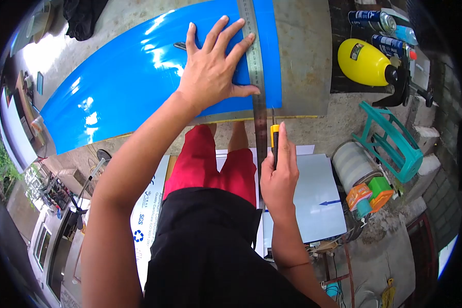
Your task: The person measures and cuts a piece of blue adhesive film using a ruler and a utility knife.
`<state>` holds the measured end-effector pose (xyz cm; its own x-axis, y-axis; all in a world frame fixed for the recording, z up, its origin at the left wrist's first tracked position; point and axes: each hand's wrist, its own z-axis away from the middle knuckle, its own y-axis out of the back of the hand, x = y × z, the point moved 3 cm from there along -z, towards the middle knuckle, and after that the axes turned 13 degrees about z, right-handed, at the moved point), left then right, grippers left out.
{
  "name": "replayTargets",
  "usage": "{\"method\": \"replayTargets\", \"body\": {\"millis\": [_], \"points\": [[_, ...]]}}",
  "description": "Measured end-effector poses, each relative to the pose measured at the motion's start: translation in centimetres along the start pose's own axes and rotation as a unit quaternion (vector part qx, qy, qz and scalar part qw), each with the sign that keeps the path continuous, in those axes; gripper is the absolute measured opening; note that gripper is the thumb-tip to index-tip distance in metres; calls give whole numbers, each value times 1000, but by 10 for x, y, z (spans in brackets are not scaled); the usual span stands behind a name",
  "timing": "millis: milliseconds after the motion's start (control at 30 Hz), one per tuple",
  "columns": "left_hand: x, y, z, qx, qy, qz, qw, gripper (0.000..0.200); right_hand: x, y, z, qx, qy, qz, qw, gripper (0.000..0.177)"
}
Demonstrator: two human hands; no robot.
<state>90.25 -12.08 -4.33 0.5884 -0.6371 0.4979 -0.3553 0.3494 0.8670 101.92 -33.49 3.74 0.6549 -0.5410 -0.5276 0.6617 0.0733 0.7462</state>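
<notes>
A glossy blue sheet (133, 77) lies across the metal-topped table. Along its right part runs a long steel ruler (261, 97), which extends past the table's near edge toward my body. My left hand (213, 72) presses flat on the sheet with spread fingers, its fingertips and thumb touching the ruler's left edge. In my right hand (281, 179) is a yellow and black utility knife (275, 136), gripped with the index finger along it. The blade points away from me, its tip near the blue sheet's lower right edge. A small dark object (179, 45) shows beside my left fingers, partly hidden.
Right of the sheet is bare metal tabletop (305, 61). Beyond it stand a yellow spray bottle (363, 62) and several cans (372, 21). A green plastic stool (390, 138) and a striped cylindrical container (355, 163) are at the right. Below, a pale panel (308, 205) lies near my legs.
</notes>
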Motion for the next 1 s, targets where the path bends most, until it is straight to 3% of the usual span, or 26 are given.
{"method": "replayTargets", "body": {"millis": [100, 167, 233, 500, 1000], "points": [[0, 2, 0, -5, 2, 5, 1000, 110, -10, 4, -29, 54, 26, -24, 998, 74], [1, 4, -1, -5, 2, 4, 1000, 110, -21, 5, -58, 103, 105, -2, 989, 75], [1, 4, -1, -15, 9, 13, 1000, 109, -31, 2, -86, 101, 117, -6, 988, 74], [0, 5, -4, -30, 17, 29, 999, 97, -51, -10, -148, 84, 78, 5, 993, 74], [-1, 6, -3, -45, 33, 64, 996, 108, -58, -10, -155, 66, 64, 41, 995, 72]]}}
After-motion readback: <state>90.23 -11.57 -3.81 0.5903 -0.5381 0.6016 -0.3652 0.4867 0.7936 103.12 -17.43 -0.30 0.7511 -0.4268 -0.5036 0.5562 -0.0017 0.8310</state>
